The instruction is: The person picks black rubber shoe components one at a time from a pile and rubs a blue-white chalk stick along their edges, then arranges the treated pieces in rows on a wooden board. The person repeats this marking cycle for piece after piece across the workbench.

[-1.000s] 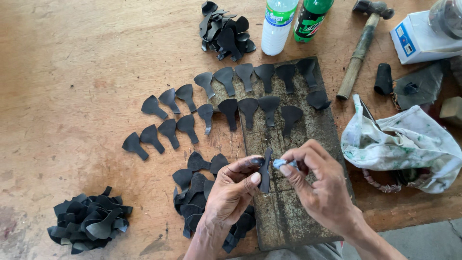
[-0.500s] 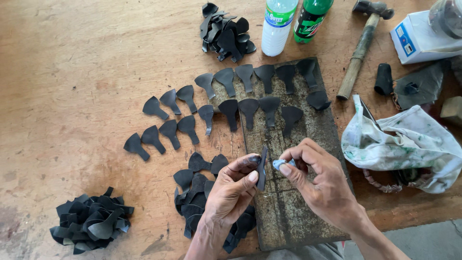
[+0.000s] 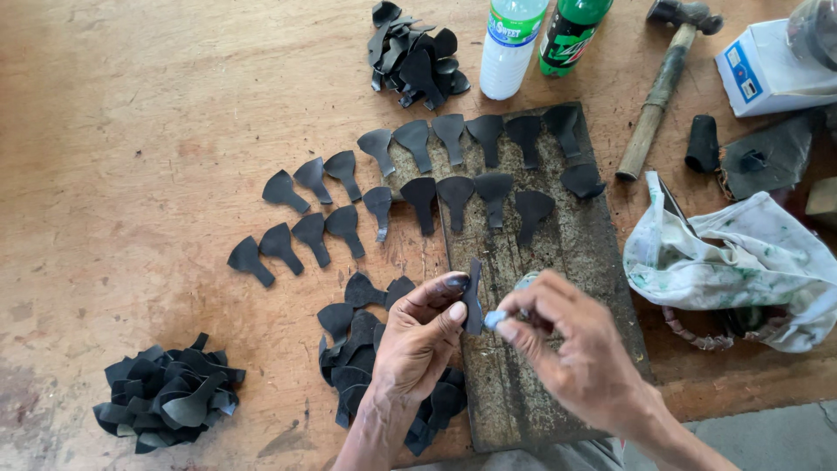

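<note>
You are mid-step on one black rubber piece [image 3: 473, 298], held edge-on just below the frame's centre over the dark mat [image 3: 558, 366] on the counter [image 3: 131, 131]. Your left hand [image 3: 418, 344] pinches it between thumb and forefinger, closed tight. Your right hand [image 3: 571, 349] is curled narrow around a small pale tool [image 3: 495, 319], its tip touching the piece. I judge the next move needs a steady grip and a fine touch along that edge. Finished-looking pieces [image 3: 453, 170] lie in rows above.
</note>
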Demonstrator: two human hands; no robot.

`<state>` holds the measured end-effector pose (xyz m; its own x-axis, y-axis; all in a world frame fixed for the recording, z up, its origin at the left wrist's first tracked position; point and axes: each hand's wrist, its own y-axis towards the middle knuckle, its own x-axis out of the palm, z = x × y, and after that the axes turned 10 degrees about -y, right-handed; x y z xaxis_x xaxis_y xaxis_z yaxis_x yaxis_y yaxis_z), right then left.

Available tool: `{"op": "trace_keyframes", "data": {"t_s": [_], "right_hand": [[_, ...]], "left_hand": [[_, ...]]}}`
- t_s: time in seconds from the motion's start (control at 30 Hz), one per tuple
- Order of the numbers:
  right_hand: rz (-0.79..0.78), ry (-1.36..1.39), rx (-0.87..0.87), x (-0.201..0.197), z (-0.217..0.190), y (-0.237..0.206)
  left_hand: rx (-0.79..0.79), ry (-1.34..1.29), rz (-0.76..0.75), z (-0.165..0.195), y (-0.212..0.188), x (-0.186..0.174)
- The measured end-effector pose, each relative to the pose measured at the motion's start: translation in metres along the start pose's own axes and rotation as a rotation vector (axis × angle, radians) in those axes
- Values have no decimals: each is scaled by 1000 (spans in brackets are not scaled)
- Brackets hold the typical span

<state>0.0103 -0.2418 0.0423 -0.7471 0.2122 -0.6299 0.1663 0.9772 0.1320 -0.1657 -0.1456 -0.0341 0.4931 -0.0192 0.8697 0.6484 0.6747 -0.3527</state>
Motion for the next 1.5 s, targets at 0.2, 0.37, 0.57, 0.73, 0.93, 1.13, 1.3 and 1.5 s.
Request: {"op": "trace_keyframes", "data": {"t_s": [0.2, 0.37, 0.57, 0.73, 0.93, 1.13, 1.3, 1.5], "right_hand": [[-29, -58, 131, 2, 1, 12], [-40, -64, -38, 3, -5, -2], [23, -49, 124, 3, 9, 9], [-11, -46, 55, 6, -1, 1], [25, -45, 49, 9, -2, -2], [73, -48, 65, 1, 2, 3], [58, -45, 38, 1, 4, 4], [-5, -24, 11, 6, 7, -5]], "left_hand": [[45, 45, -7, -2, 1, 4], [55, -1, 47, -1, 1, 3], [67, 31, 12, -4, 1, 5], [68, 48, 93, -2, -1, 3], [91, 51, 97, 0, 0, 3], [-18, 183, 56, 15, -4, 20], [-88, 191, -8, 16, -8, 23], [-99, 30, -56, 11, -4, 6]]}}
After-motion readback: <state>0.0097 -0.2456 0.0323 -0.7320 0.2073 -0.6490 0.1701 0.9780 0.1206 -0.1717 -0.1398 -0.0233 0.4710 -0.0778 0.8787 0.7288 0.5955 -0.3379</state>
